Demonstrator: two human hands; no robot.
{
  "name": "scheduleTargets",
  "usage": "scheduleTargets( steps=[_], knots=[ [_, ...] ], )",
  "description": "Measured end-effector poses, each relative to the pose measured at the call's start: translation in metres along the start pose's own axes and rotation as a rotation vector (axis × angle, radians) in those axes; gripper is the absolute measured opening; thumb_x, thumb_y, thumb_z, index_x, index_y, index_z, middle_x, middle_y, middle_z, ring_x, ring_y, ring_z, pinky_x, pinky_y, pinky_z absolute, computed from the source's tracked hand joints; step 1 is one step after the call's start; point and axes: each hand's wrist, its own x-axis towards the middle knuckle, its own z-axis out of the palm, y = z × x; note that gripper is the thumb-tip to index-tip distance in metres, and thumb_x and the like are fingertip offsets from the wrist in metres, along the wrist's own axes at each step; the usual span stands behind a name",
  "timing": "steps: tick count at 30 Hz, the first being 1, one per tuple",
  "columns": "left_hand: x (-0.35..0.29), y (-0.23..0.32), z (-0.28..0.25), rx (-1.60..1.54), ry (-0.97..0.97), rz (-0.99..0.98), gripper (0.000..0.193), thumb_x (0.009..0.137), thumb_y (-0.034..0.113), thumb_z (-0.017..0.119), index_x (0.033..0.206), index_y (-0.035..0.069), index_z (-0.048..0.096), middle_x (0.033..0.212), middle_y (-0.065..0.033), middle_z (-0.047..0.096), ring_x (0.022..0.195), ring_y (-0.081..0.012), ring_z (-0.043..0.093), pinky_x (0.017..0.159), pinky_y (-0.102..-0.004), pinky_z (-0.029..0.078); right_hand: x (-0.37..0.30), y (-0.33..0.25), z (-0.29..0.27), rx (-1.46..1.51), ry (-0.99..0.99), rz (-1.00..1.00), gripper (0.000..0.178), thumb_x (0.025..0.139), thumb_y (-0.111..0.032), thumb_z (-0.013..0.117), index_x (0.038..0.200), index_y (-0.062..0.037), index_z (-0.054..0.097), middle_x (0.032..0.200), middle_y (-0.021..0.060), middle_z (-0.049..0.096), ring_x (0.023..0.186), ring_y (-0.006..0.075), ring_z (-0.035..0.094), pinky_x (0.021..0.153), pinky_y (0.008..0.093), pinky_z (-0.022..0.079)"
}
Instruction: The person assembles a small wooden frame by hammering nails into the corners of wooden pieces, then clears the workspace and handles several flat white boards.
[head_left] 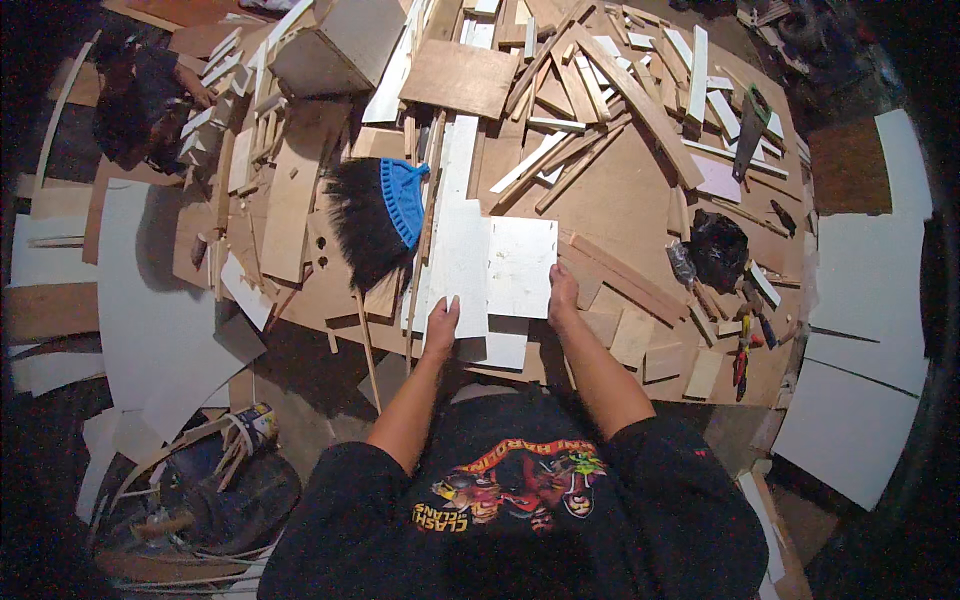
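In front of me, two white rectangular boards lie side by side, the right one (523, 268) slightly overlapped by or butted against the left one (461, 275); I cannot tell which. My left hand (442, 326) grips the near left part of the left board, thumb on top. At the right board's outer edge, my right hand (563, 293) is closed on it, fingers hidden below. Beneath them a long white strip (459, 165) runs away from me. Left of the boards rests a broom head (398, 205) with blue plastic and black bristles.
Wood offcuts (640, 120) crowd the worktable's far side. A handsaw (749, 135), a black plastic bag (718, 250) and red-yellow hand tools (743, 352) lie on the right. Another person (145, 105) is at the far left. A bucket (255, 424) stands below, left.
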Motion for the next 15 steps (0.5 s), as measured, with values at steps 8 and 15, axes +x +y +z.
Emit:
scheduleTargets(
  steps=[8,15],
  knots=[
    [-0.015,-0.008,-0.042,0.203,-0.051,-0.088,0.032,0.104,0.034,0.057,0.095,0.003,0.060,0.076,0.0055,0.048,0.072,-0.0065,0.040,0.064,-0.0258,0.038,-0.024,0.005,0.050,-0.628,0.213,-0.166,0.035,0.096,-0.023,0.055,0.125,-0.0071,0.069,0.108,0.0219,0.071,0.103,0.0329,0.067,0.090,0.0404,0.051],
    [-0.027,-0.017,-0.023,0.094,-0.185,-0.022,0.036,0.102,0.032,0.060,0.110,-0.002,0.064,0.078,0.0039,0.053,0.070,-0.0069,0.041,0.062,-0.0260,0.038,-0.038,-0.015,0.063,-1.181,0.331,-0.279,0.033,0.091,-0.026,0.059,0.112,-0.0031,0.072,0.102,0.0249,0.070,0.091,0.0434,0.066,0.086,0.0506,0.050]
  ],
)
